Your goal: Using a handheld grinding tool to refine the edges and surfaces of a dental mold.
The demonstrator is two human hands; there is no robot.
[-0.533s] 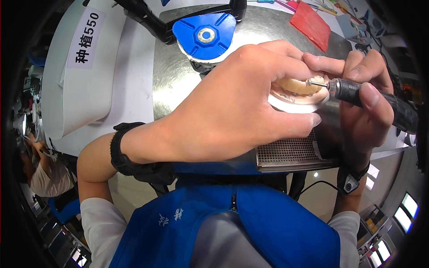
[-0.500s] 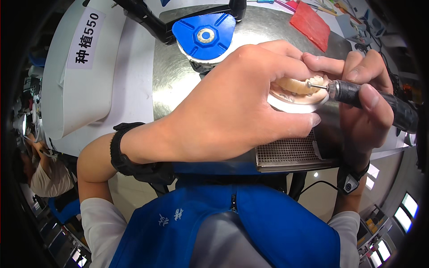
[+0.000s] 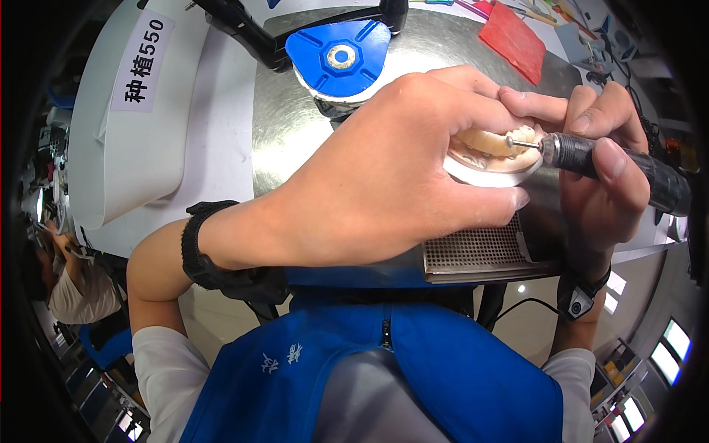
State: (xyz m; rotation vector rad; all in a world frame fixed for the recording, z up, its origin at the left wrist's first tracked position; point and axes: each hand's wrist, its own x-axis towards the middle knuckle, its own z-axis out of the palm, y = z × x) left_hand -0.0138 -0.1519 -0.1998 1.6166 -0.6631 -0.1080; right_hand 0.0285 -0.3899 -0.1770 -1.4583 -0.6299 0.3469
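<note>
A dental model [image 3: 491, 171] with a white base and a cream-coloured row of teeth is gripped by my left hand [image 3: 391, 166], thumb on the near side and fingers over the far side. My right hand [image 3: 609, 166] is closed around a black rotary handpiece [image 3: 653, 177], held like a pen. From its tip a thin metal shank with a small round bur [image 3: 510, 141] reaches over the model, at or very near the teeth; I cannot tell whether it touches. My left fingertips meet the right hand's fingers behind the model. Part of the model is hidden under my left hand.
Below the model is a perforated metal grille [image 3: 476, 255] at the bench's front edge. Beyond my left hand stands a blue-topped articulator-like piece [image 3: 340, 57]. A red sheet [image 3: 513, 43] and small tools lie at the back right. A white bin [image 3: 144, 155] stands left; another person [image 3: 77, 284] sits farther left.
Almost nothing differs. Both hands, the model and the handpiece hold nearly the same place, with only a very slight shift.
</note>
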